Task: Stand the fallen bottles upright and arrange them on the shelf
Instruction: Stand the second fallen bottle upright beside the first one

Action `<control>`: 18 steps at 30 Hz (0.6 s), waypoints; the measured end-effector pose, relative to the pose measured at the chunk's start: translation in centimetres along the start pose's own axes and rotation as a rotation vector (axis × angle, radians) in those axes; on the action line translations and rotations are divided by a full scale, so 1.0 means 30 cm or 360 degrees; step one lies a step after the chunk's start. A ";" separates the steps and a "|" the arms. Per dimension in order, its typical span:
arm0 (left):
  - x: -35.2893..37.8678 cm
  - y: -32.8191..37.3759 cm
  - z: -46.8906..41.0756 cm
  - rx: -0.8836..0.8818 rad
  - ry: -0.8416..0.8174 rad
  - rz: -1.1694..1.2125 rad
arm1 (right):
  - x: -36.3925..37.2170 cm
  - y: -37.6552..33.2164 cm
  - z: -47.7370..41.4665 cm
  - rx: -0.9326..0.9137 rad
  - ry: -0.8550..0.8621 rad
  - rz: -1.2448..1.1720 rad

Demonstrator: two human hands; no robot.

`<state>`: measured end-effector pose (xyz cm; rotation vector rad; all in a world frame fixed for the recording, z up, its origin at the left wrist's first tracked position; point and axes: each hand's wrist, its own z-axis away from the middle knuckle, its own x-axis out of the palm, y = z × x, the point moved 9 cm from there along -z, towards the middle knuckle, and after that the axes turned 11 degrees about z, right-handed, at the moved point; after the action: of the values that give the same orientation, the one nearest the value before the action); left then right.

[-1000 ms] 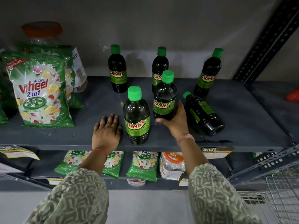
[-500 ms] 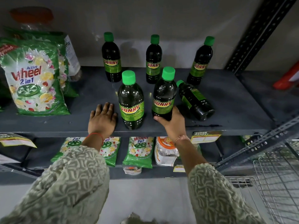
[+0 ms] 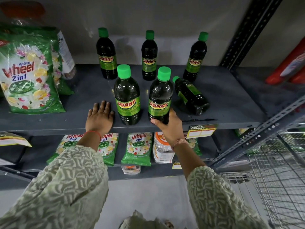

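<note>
Since half a second ago we see little change: the right hand (image 3: 170, 128) still grips the base of the front right bottle (image 3: 159, 96), which has come a touch nearer the shelf's (image 3: 222, 96) front edge, and the left hand (image 3: 99, 118) has stayed flat in its place. The fallen bottle (image 3: 189, 96) lies as it did.

Our right palm hides the bottom of the held bottle, so we cannot tell whether it rests on the shelf or is lifted off it. The fallen bottle's label faces away and is hard to read. The detergent bag (image 3: 28, 71) at the left end is cut off by the frame, and a jar behind it is mostly hidden.

The right hand reaches in from the front edge, thumb on the left of the bottle and fingers wrapped round its right, clamped on it. The left hand lies palm down with fingers together, holding nothing, just beside the front left bottle (image 3: 127, 96) near the front edge. Three more bottles (image 3: 149, 57) stand along the back edge. The fallen bottle lies just right of the held one, cap toward the back.
</note>
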<state>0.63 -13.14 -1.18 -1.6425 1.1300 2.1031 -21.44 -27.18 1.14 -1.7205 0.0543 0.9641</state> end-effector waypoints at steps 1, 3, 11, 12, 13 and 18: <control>0.002 0.000 0.005 -0.0005 0.0002 0.0001 | 0.006 0.002 0.006 0.0009 -0.0028 -0.0012; 0.006 0.000 0.019 -0.0010 0.0022 -0.0006 | 0.007 0.011 0.037 0.0033 -0.0044 -0.0073; 0.000 0.009 0.024 -0.0093 0.0110 0.0081 | -0.367 0.026 -0.244 0.0190 0.0181 0.1080; -0.001 0.011 0.026 -0.0100 0.0129 0.0078 | -0.353 0.077 -0.286 0.0363 -0.0096 0.1095; -0.002 0.014 0.028 -0.0101 0.0153 0.0066 | -0.334 0.113 -0.308 0.0462 -0.0279 0.1048; -0.006 0.015 0.034 -0.0103 0.0252 0.0027 | -0.343 0.130 -0.340 0.0404 0.0290 0.0671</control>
<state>-0.32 -12.67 -0.77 -1.8638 1.1357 2.0709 -24.39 -41.34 5.05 -1.5830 0.6533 1.0477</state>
